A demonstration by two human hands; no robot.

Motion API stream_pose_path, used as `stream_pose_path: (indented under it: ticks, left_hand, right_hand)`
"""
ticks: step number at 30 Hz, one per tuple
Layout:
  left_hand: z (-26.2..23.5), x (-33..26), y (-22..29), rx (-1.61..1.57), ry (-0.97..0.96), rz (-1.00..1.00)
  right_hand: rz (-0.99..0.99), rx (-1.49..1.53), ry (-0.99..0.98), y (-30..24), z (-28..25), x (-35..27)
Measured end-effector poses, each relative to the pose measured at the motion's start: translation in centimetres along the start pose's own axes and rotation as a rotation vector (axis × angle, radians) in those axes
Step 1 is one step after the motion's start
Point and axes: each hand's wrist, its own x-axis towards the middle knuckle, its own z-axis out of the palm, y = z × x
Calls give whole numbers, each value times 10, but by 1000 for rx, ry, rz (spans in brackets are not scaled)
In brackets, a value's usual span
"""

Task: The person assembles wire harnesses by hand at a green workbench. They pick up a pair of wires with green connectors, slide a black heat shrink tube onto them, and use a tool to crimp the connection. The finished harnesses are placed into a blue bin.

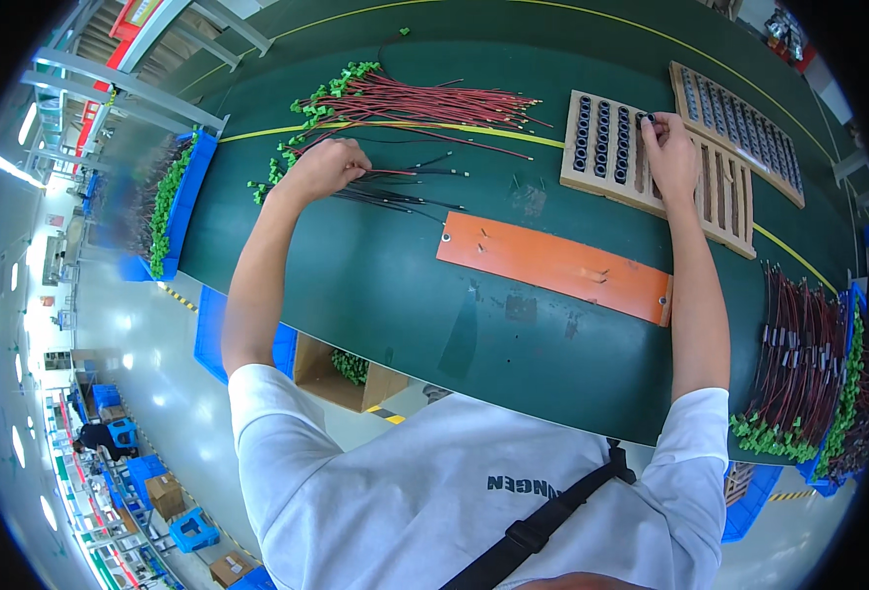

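Your left grip point(326, 169) is pressed together, pinching a thin red wire point(390, 172) that runs out to the right of it, over the green surface point(375, 305). Dark wires point(395, 200) lie just below and to the right of that grip; beyond it spreads a fan of red wires point(434, 103) with green connectors point(341, 84) at its left end.

Your right grip point(672, 157) narrows at a dark cylinder point(645, 116) in the first wooden rack point(592, 185); whether the cylinder is pinched or merely touched, you cannot tell from this view. Left of that grip, the rack holds columns of similar dark cylinders; right of and below it, the rack shows long grooves. The second wooden rack point(682, 98), to the right of the same grip, carries rows of grey cylinders point(749, 138).

Between your two grips, nearer your body, lies an orange plate point(552, 267) bearing small pegs. Well left of the left grip, a blue bin point(187, 211) is filled with green connectors and wires. Below and right of the right grip, another blue bin point(858, 298) holds the same kind; beside it lies a sheaf of dark red wires point(798, 344). Below the left grip, past the surface's near edge, an open cardboard box point(318, 374) contains green pieces point(351, 367).
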Motion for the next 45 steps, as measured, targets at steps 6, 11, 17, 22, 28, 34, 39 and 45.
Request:
stream_pose_path:
  ticks: [6,11,17,22,28,34,39,45]
  left_hand:
    - [6,7,8,-104,0,-109]
    - [5,11,3,-44,-8,20]
    - [18,4,-20,21,15,176]
    - [-10,-16,-4,-140,211,-144]
    - [-54,-34,-31,-163,408,-127]
    - [-116,-121,-118,-145,986,-182]
    - [-137,-80,2,610,1223,-27]
    - [-111,-46,155,-30,979,-41]
  right_hand:
    - [-2,-3,2,-4,0,-2]
    - [23,2,-11,-4,0,-3]
    - [30,-4,4,-11,-4,-7]
    - [-2,39,86,-11,-4,-5]
    - [2,304,275,-3,-23,-6]
    - [-146,585,269,-54,-39,-32]
    - [-43,788,139,-56,-80,-87]
    - [-28,955,2,-57,-91,-142]
